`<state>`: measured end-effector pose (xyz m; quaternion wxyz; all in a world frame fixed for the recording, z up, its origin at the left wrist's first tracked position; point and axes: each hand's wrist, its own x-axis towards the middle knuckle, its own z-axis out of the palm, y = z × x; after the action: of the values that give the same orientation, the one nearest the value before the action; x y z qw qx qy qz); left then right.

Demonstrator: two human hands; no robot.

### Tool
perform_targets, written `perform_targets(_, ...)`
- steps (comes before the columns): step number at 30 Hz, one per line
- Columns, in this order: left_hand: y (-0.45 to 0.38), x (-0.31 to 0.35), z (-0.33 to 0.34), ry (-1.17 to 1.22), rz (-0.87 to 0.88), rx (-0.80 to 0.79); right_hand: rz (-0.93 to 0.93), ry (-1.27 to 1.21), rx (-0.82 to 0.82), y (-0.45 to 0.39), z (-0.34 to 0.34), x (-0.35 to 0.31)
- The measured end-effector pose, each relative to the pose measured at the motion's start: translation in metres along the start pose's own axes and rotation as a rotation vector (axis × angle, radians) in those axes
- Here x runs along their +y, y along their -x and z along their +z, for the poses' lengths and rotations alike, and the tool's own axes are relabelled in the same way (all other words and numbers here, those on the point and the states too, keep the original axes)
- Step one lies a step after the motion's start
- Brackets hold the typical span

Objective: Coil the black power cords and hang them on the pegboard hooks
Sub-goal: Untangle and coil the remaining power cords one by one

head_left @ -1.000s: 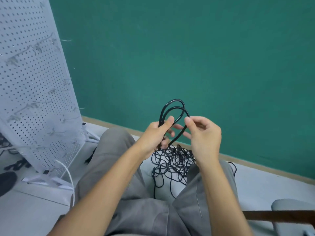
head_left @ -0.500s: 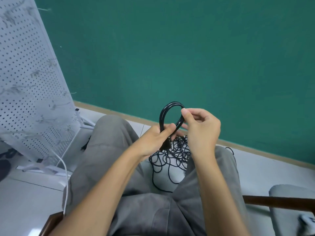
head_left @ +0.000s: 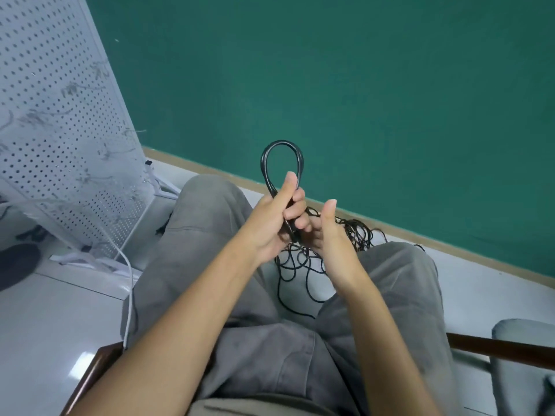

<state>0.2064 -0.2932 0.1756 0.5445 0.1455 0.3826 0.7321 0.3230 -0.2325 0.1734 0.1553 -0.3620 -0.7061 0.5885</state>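
Observation:
A black power cord forms a narrow upright loop (head_left: 265, 163) of two or three turns above my left hand (head_left: 274, 219), which grips the loop's base with the thumb pressed along it. Just right of it is my right hand (head_left: 330, 235), thumb raised, its fingers curled against the cord's trailing part below the left hand. The rest of the cord lies in a tangled pile (head_left: 303, 265) on the floor between my knees. To the left, the white pegboard (head_left: 60, 130) leans with several bare hooks on it.
I sit in a wooden-armed chair (head_left: 495, 346) with grey cushions, facing a green wall. A white cable (head_left: 129, 280) runs down from the pegboard's foot past my left knee. A dark round object (head_left: 18, 265) lies on the floor at far left.
My right hand let go of the loop's top and dropped beside the base of the left hand. The left hand closed round the loop and lifted it upright. The view swung slightly.

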Motion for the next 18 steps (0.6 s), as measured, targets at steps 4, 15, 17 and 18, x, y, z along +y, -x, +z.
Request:
perform_targets(4, -0.007, 0.013, -0.005, 0.127, 0.006, 0.109, 0.044, -0.063, -0.055, -0.003, 0.007, 0.001)
perform_targets(15, -0.037, 0.032, -0.028, -0.014, 0.067, 0.438, 0.027, 0.133, -0.116, -0.007, 0.002, 0.015)
perform_targets(17, -0.038, 0.033, -0.032, -0.123, 0.069, 0.462, -0.029, 0.118, -0.131, -0.004, 0.0, 0.015)
perform_targets(18, -0.038, 0.033, -0.033, -0.181, 0.071, 0.464, -0.051, 0.112, -0.145, -0.003, -0.002, 0.013)
